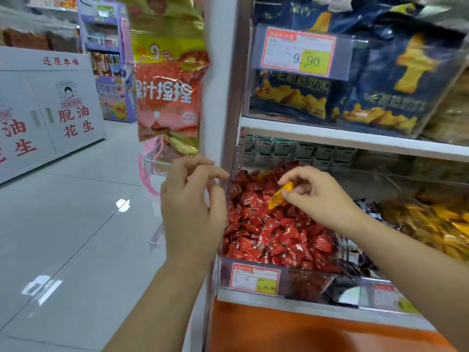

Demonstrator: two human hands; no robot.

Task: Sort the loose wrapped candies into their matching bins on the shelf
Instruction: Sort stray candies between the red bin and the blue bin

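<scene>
While the left grip (190,207) is hanging loose and empty beside the red bin (309,278), the right grip (324,199) is pinching a yellow candy (279,196) above it — likely light, crinkly, slippery — best held by its wrapper edge.

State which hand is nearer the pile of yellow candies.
Right. The right hand, pinching a yellow candy, is above the red candies, left of the yellow pile; the left hand is farther left.

One wide head view looks forward and down, close to the shelf (355,139). The floor (76,224) fills its left side.
</scene>
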